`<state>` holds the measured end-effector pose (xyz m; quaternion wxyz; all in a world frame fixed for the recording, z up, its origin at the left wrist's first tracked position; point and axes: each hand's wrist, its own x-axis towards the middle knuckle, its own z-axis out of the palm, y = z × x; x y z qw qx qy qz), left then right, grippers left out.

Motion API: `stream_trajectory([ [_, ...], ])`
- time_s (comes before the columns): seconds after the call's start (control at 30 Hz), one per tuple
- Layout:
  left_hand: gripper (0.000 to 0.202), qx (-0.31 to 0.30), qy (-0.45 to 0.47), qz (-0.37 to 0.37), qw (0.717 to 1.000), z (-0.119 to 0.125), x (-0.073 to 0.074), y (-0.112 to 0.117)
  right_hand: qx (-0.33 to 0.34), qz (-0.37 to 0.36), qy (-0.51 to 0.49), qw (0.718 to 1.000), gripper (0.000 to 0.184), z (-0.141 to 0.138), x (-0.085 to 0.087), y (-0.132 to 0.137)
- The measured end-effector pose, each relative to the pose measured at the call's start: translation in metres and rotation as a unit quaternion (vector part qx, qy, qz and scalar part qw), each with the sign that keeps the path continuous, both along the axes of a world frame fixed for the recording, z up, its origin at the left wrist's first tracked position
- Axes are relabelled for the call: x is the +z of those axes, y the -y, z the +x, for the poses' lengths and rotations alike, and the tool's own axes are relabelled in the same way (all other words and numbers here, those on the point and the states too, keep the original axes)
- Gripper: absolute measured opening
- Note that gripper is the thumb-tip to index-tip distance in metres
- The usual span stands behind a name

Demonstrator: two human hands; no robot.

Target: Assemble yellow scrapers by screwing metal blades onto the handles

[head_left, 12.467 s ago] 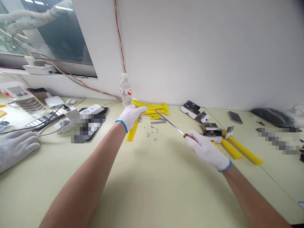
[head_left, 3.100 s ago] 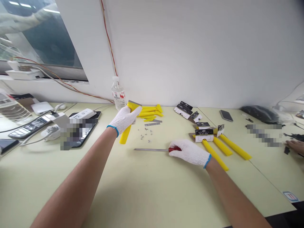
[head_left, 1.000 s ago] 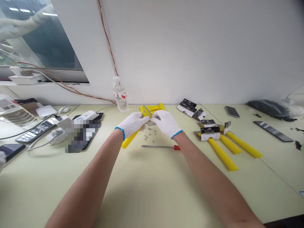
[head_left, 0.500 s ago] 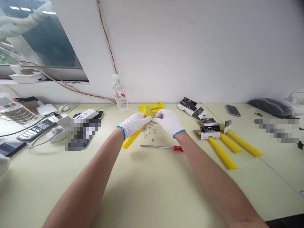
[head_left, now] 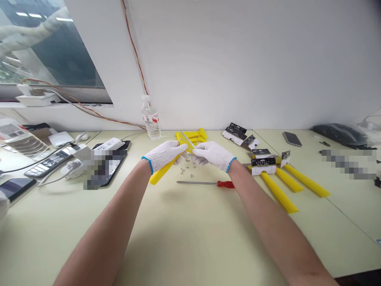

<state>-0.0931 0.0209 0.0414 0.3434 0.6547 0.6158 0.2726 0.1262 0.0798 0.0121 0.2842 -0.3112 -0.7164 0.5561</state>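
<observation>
Both arms reach out from the bottom of the frame and meet in the middle, just above the table. Both hands wear white gloves with blue cuffs. The left hand has its fingers wrapped tight around the yellow scraper, which is tilted, its handle pointing down and left. The right hand comes in from the right, fingers bunched together and pinching the scraper's top end. Tiny screws lie under the hands. A screwdriver with a red handle lies flat just below them. The bottle behind has a red and white label, and the cards on the right have black tops, but the words are too small to read.
</observation>
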Motion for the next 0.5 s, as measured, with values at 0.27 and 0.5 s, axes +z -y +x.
stream_trajectory([
  [0.27, 0.05, 0.115, -0.129, 0.18, 0.968, 0.009, -0.006, -0.005, -0.075, -0.123, -0.078, 0.986, 0.032, -0.014, -0.014, -0.005],
  [0.5, 0.033, -0.008, -0.324, 0.331, 0.886, 0.029, -0.016, -0.009, -0.143, -0.223, -0.113, 0.958, 0.013, -0.023, -0.005, 0.001],
])
